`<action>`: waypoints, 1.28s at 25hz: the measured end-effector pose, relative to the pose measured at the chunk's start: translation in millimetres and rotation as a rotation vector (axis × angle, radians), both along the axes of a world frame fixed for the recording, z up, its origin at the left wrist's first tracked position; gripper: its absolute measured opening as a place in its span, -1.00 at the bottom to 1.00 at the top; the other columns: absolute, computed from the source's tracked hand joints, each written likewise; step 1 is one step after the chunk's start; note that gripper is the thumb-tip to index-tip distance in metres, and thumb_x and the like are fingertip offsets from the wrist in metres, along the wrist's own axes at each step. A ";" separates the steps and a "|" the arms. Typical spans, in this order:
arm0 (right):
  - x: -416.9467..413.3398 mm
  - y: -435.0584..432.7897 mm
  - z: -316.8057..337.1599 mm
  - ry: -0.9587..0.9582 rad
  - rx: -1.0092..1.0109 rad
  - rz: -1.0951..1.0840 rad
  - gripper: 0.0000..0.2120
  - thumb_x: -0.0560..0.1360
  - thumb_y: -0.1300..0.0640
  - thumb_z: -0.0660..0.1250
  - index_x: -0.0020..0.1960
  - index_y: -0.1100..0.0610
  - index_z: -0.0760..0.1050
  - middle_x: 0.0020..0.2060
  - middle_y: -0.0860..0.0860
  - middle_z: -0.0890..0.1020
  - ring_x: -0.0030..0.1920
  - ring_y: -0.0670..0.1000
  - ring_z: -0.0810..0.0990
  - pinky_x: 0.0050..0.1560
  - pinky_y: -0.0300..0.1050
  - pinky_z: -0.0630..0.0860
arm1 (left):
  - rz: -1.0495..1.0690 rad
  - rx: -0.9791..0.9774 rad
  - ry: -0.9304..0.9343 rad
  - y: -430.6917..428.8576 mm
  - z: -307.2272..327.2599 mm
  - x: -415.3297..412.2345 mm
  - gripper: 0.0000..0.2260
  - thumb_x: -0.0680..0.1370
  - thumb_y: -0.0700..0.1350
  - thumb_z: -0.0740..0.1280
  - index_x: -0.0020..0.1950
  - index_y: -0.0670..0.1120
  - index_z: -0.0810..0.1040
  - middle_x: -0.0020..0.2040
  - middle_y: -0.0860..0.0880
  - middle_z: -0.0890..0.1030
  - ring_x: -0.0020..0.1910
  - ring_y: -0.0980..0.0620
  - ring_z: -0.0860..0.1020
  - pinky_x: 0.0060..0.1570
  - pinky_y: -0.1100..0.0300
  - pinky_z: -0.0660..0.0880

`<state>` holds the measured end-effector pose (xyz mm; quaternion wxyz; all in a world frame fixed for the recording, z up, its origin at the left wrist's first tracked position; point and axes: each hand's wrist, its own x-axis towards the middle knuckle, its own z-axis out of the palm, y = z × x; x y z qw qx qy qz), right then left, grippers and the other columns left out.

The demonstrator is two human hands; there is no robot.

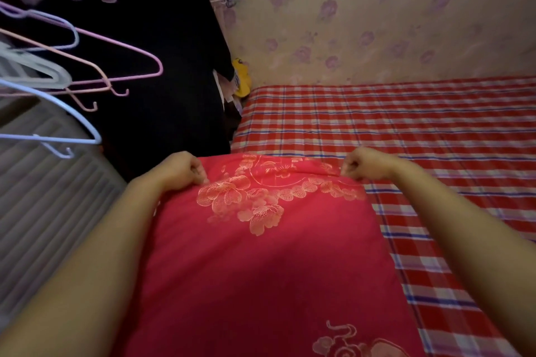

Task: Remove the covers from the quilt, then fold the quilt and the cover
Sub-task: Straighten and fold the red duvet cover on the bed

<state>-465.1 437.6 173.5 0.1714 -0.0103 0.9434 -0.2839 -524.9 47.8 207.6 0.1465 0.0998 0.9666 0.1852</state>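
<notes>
The left hand [185,168] and right hand [366,164] each pinch the far edge of the red cover [261,255], lower centre on the bed [420,124]. It looks padded: the quilt is likely inside, so removal and folding remain.

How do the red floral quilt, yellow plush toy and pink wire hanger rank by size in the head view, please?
Red floral quilt (nearness exaggerates it)
Pink wire hanger
Yellow plush toy, partly hidden

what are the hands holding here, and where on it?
Both hold the red floral quilt at its far edge: left hand pinches the far-left corner, right hand the far-right corner. It lies on the plaid bed sheet.
</notes>
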 end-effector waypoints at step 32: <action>-15.8 -18.5 -16.1 0.231 -0.550 -0.306 -0.94 0.44 0.23 0.41 -0.16 0.10 0.63 -0.19 -0.09 0.67 -0.19 -0.18 0.62 -0.18 -0.37 0.48 | 0.470 0.244 0.527 -7.8 -111.1 -35.8 -0.89 0.55 -0.22 0.24 0.05 -0.18 0.50 -0.04 -0.22 0.59 -0.02 -0.23 0.55 -0.06 0.01 0.45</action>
